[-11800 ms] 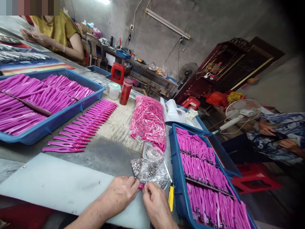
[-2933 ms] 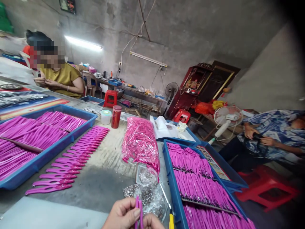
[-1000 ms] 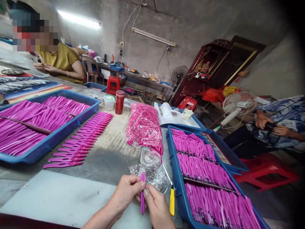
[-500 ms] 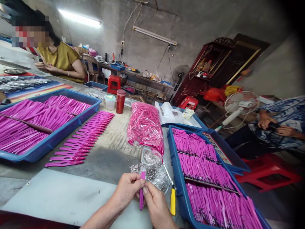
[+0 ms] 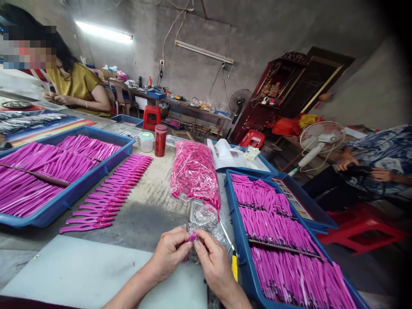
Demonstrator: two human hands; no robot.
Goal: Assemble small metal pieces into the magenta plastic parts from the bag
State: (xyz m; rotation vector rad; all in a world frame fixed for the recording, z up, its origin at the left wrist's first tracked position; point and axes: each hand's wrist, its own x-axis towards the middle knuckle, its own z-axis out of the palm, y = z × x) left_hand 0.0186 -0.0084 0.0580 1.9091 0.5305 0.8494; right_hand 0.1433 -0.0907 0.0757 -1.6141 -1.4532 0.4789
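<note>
The bare left hand and bare right hand meet over the near side of the grey table, both clamped by thumb and fingers on one slim, glossy pink plastic piece. Fingers hide most of it; only its upper end and a bit below show.

Around the hands as the clock's centre, a clear bag of small metal parts lies at one o'clock, just beside them. At twelve stands a clear plastic bag stuffed with pink pieces. A fanned row of pink slotted pieces lies at ten o'clock, next to a blue plastic tray heaped with more. Another blue plastic tray, packed in divided rows, sits at three; a yellow handle is near it at four. The pale flat sheet spreads at nine. At eleven, a red cylindrical canister stands beside a lidded translucent tub.

At two o'clock, the printed panel carries markings too small to read.
</note>
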